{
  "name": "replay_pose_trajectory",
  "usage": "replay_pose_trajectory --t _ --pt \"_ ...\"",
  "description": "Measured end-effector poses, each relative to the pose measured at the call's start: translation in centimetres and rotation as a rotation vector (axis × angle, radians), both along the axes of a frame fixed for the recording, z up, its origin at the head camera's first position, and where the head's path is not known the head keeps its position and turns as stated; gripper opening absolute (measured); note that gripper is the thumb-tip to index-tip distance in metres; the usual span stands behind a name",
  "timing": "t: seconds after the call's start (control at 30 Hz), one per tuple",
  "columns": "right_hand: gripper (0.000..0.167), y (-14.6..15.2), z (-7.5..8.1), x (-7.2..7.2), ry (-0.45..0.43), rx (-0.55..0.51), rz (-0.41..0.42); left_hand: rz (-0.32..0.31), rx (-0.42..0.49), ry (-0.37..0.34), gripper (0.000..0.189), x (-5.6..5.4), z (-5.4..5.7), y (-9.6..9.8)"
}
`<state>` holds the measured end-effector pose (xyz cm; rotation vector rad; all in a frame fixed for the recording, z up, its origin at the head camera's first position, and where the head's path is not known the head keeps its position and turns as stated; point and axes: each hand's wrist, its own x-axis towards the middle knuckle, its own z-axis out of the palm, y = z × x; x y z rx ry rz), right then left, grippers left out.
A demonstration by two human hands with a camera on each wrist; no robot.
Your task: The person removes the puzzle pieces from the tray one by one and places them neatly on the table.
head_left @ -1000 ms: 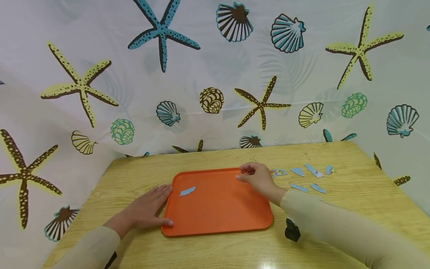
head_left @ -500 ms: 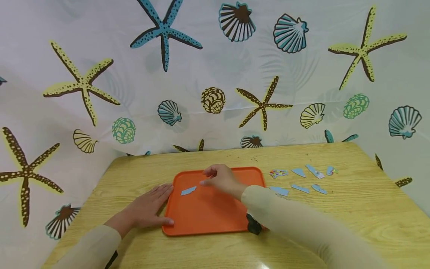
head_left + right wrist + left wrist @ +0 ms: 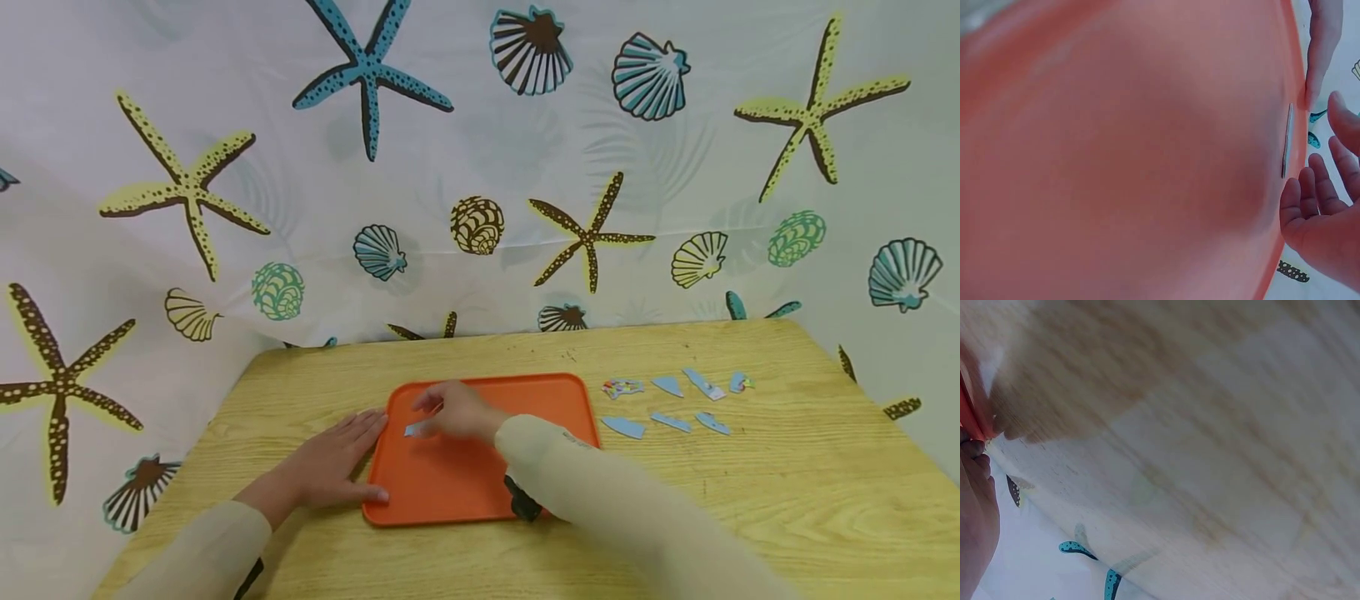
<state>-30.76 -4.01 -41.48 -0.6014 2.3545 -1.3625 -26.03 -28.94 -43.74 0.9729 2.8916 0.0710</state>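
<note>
An orange tray point(image 3: 442, 492) lies on the wooden table, with one flat light-blue jagged piece point(image 3: 412, 430) toward its left side. Over that piece is my right hand point(image 3: 461, 410), which partly covers it in the head view. In the right wrist view, the fingers of my right hand point(image 3: 1322, 212) are loosely bent and apart, near the blue piece point(image 3: 1287, 140) with nothing between them. My left hand point(image 3: 326, 462) rests at the tray's left edge, its thumb on the rim and its other fingers extended along the side. The left wrist view catches only part of my left hand point(image 3: 975, 512).
Right of the tray, several flat pieces lie in two rough rows. Among them are a multicoloured piece point(image 3: 622, 387), a blue pointed piece point(image 3: 624, 427) and a long blue strip point(image 3: 703, 384). A cloth point(image 3: 480, 125) printed with starfish and shells hangs behind the table point(image 3: 787, 467).
My right hand has moved left across the tray, from its right back part to the blue piece. The left hand stays at the tray's left edge.
</note>
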Motion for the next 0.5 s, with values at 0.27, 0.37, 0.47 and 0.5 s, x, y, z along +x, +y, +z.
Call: replay_pose_trajectory --t 0.27,0.37,0.47,0.5 --pt "0.032 -0.34 -0.66 -0.60 0.015 0.030 -0.030 -0.007 0.019 0.001 0.110 0.15 0.07 0.00" --pt "0.030 -0.28 -0.76 -0.74 0.040 0.065 -0.045 -0.005 0.019 0.002 0.110 0.20 0.13 -0.01" --pt "0.029 -0.28 -0.85 -0.84 0.032 0.076 -0.043 -0.003 0.017 0.001 0.110 0.26 0.19 0.00" --pt "0.029 -0.30 -0.86 -0.85 0.027 0.080 -0.042 -0.002 0.017 0.000 0.110 0.27 0.21 0.00"
